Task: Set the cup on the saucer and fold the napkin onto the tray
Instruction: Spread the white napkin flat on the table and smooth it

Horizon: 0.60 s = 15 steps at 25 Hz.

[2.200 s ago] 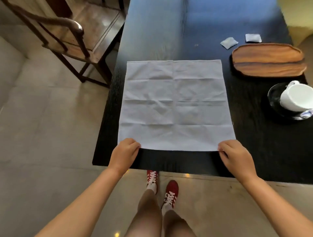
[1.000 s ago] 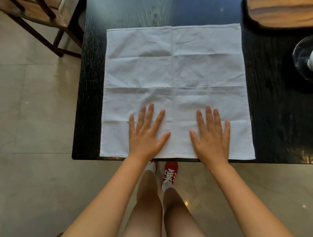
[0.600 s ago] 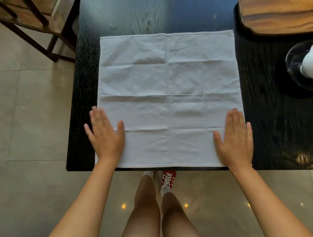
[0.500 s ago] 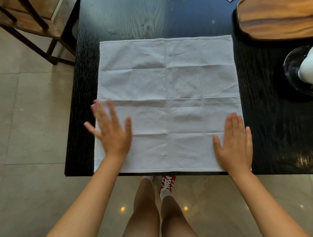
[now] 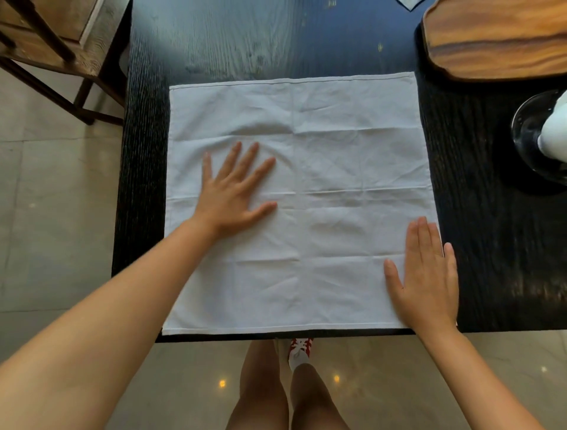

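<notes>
A white cloth napkin point(image 5: 337, 147) lies spread flat and creased on the black table point(image 5: 306, 40), its near edge along the table's front edge. My left hand point(image 5: 234, 190) rests flat with fingers spread on the napkin's left middle. My right hand point(image 5: 425, 276) lies flat on the napkin's near right corner. The wooden tray point(image 5: 497, 40) sits at the far right, cut off by the frame. At the right edge a white cup point(image 5: 555, 132) sits on a dark glass saucer point(image 5: 530, 135), both only partly in view.
A wooden chair point(image 5: 52, 46) stands on the tiled floor beyond the table's left edge. A corner of a small white packet point(image 5: 409, 3) shows at the top edge. My legs and a red shoe are below the table's front edge.
My left hand has slid from the napkin's near left edge inward and farther away, to its left middle. My right hand stays at the near right corner.
</notes>
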Available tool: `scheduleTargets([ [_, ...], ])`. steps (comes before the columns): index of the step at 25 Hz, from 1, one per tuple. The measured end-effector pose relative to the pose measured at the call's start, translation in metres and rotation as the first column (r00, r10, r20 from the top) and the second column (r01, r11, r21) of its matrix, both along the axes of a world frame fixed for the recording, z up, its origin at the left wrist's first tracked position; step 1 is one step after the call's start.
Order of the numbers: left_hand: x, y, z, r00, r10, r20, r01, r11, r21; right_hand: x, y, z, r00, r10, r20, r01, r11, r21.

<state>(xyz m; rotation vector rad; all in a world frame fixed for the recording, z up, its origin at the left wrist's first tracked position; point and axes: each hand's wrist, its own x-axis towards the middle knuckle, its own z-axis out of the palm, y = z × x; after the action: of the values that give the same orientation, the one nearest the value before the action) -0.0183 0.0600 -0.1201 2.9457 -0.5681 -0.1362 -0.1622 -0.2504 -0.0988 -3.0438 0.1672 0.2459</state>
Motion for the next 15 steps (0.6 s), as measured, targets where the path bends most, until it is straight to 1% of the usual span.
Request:
scheduleTargets([
  [2,0.009,0.010,-0.002,0.994,0.107,-0.008,-0.106,0.994,0.016,0.004,0.009,0.008,0.997,-0.060,0.044,0.058,0.997,0.056],
  [3,0.009,0.011,-0.002,0.992,0.123,-0.003,-0.123,0.992,0.024,0.012,0.021,0.013,0.994,-0.064,0.084,0.057,0.995,0.083],
  [4,0.009,0.011,-0.002,0.993,0.121,-0.004,-0.121,0.992,0.026,0.025,0.036,0.016,0.992,-0.027,0.123,0.015,0.995,0.100],
  [6,0.009,0.009,-0.001,0.993,0.114,-0.015,-0.113,0.993,0.021,0.059,0.074,0.014,0.978,0.131,0.160,-0.150,0.982,0.113],
  [8,0.008,0.009,0.000,0.993,0.116,-0.019,-0.115,0.993,0.023,0.089,0.100,0.003,0.949,0.285,0.133,-0.298,0.951,0.088],
  [9,0.008,0.010,0.000,0.993,0.116,-0.017,-0.115,0.993,0.022,0.102,0.100,-0.004,0.939,0.327,0.105,-0.335,0.940,0.068],
  [12,0.009,0.009,0.001,0.994,0.106,-0.028,-0.106,0.994,0.009,0.123,0.058,-0.015,0.940,0.336,0.050,-0.338,0.941,0.030],
  [14,0.009,0.009,0.001,0.995,0.098,-0.028,-0.098,0.995,0.004,0.129,0.021,-0.013,0.962,0.269,0.042,-0.271,0.961,0.056],
  [15,0.008,0.009,0.002,0.994,0.103,-0.028,-0.103,0.995,-0.008,0.132,0.007,-0.009,0.977,0.210,0.027,-0.212,0.975,0.067],
])
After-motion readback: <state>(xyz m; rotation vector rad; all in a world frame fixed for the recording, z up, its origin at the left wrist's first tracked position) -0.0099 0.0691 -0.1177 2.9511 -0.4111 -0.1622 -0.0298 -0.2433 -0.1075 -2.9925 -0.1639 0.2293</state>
